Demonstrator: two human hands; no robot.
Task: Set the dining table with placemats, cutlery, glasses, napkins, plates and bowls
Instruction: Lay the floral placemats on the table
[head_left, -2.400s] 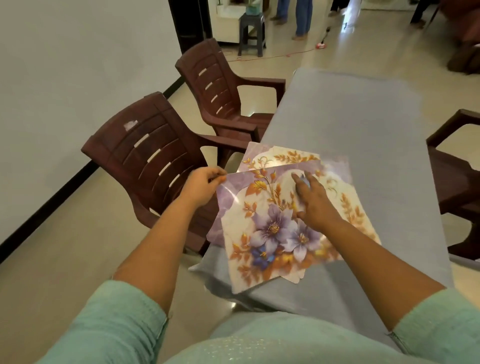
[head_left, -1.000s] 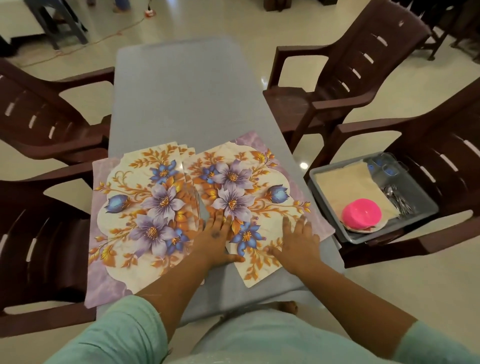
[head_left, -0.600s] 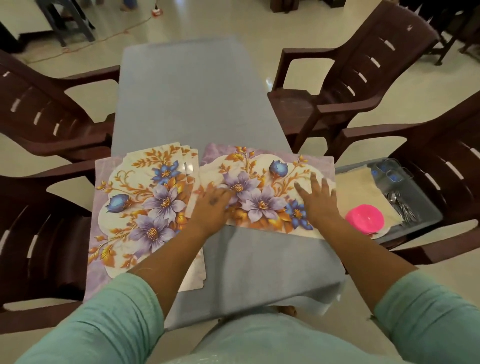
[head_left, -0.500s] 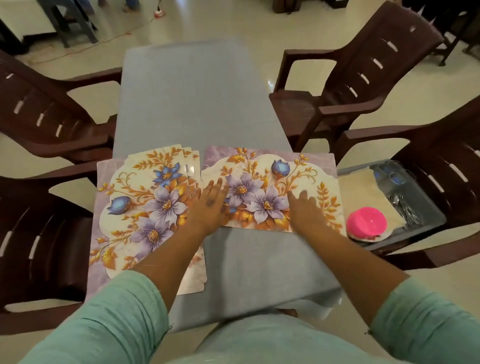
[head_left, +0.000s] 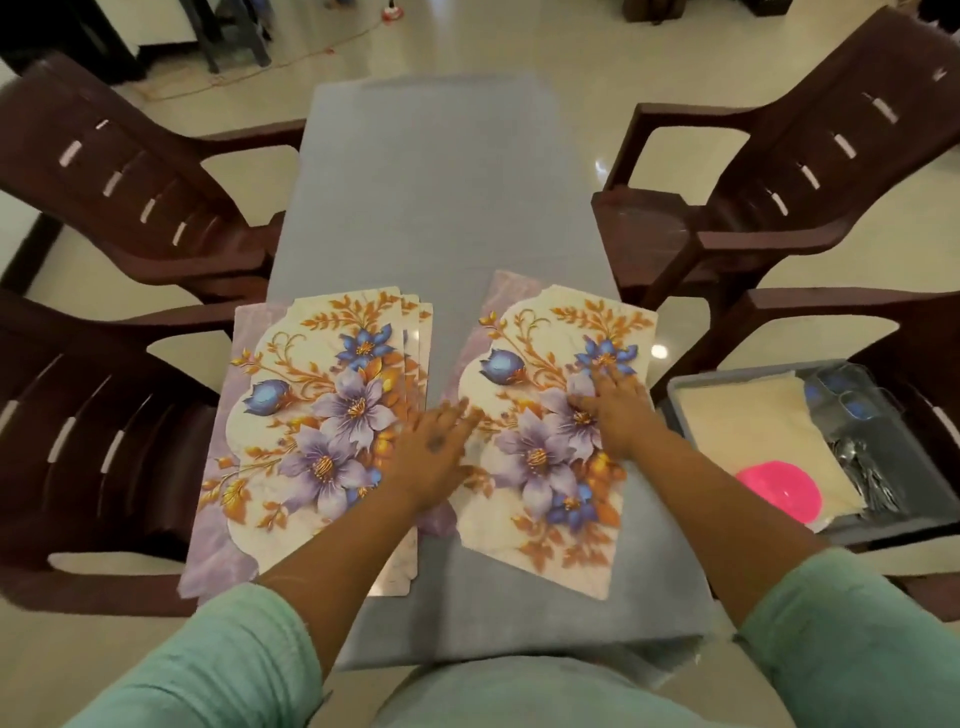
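One floral placemat (head_left: 545, 493) lies lengthwise on the right half of the grey-clothed table (head_left: 441, 208). My right hand (head_left: 618, 415) presses flat on its middle, fingers straight. My left hand (head_left: 436, 457) lies flat across its left edge. A stack of several matching placemats (head_left: 311, 431) sits on the table's left half, overhanging the left edge. A grey tray (head_left: 685, 389) on the near right chair holds a beige cloth (head_left: 753, 436), a pink bowl (head_left: 779, 493), glasses (head_left: 852, 395) and cutlery (head_left: 867, 478).
Dark brown plastic chairs stand on both sides: two on the left (head_left: 104, 415), (head_left: 130, 182), and two on the right (head_left: 805, 171), (head_left: 924, 338). The far half of the table shows bare grey cloth. Stool legs (head_left: 234, 36) stand on the shiny floor beyond.
The single placemat has been turned from lying crosswise to lying lengthwise on the right half. Both hands stayed flat on it and moved with it.
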